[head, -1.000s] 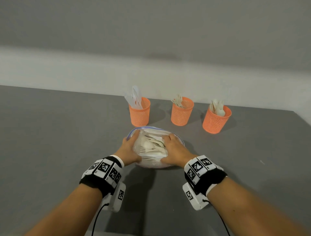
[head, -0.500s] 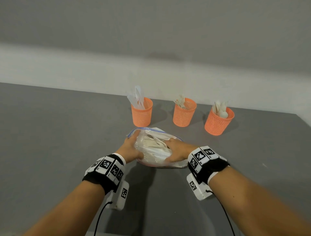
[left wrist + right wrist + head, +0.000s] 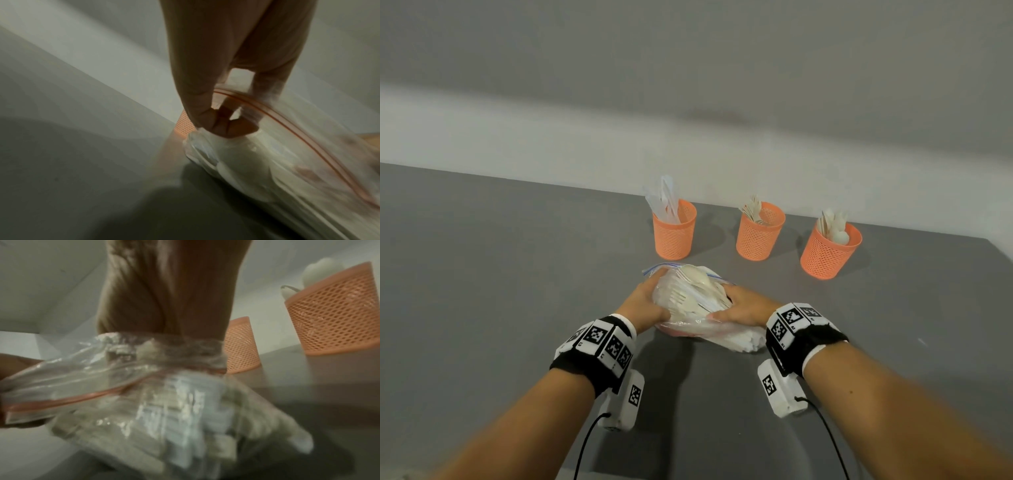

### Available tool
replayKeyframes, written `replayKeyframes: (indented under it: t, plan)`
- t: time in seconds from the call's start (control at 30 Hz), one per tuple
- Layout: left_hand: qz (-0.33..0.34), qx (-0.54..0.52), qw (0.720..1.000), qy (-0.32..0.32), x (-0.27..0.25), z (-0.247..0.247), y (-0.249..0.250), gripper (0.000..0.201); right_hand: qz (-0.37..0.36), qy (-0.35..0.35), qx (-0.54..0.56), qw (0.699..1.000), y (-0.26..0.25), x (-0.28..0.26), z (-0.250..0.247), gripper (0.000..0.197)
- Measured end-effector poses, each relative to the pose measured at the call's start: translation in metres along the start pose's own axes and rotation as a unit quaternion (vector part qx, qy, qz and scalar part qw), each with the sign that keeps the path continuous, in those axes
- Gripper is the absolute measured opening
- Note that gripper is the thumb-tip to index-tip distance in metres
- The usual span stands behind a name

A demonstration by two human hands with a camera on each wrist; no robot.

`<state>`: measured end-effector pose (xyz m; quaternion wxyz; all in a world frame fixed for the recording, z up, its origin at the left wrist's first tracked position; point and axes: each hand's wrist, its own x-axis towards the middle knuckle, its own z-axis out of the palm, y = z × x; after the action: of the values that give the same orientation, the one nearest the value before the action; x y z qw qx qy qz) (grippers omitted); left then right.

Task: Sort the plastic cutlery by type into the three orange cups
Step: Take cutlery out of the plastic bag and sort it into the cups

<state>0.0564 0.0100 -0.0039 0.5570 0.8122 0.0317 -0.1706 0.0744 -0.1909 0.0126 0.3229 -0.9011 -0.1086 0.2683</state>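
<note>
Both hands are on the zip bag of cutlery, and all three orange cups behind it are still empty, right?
Not quite. Both the left hand and the right hand do hold the zip bag, but the head view shows all three orange cups already hold cutlery.

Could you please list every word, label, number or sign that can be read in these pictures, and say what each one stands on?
None: no word, brand or number can be read in any view.
Wristbands: black-and-white square code markers only, no letters.
Wrist camera housings: one such marker each.
Zip bag of cutlery: a pale panel shows in the right wrist view, too blurred to read.
Orange cups: plain mesh, unlabelled.
</note>
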Motion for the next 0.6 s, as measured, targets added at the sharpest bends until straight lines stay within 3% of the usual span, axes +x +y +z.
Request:
replayKeyframes:
  t: [0.17,0.37,0.47,0.57,0.6]
  plan:
    - [-0.005,-0.017,1.000,0.009,-0.001,0.000,-0.001,0.088,0.060,0.022,0.084,0.994,0.003,0.001,0.002,0.047]
    - [-0.036,-0.050,0.998,0.026,0.003,-0.005,-0.004,0.075,0.040,0.056,0.180,0.981,0.005,-0.009,0.002,0.027]
    - [-0.032,-0.058,0.997,0.034,0.004,-0.007,-0.007,0.074,0.021,0.106,0.237,0.966,0.010,-0.010,-0.002,0.036]
    - [-0.016,-0.052,0.998,0.045,0.005,-0.006,-0.005,0.075,0.011,0.130,0.296,0.946,0.009,-0.011,-0.007,0.064]
    - [-0.008,-0.038,0.998,0.044,0.005,-0.006,-0.003,0.075,0.004,0.141,0.309,0.941,0.008,-0.011,-0.010,0.064]
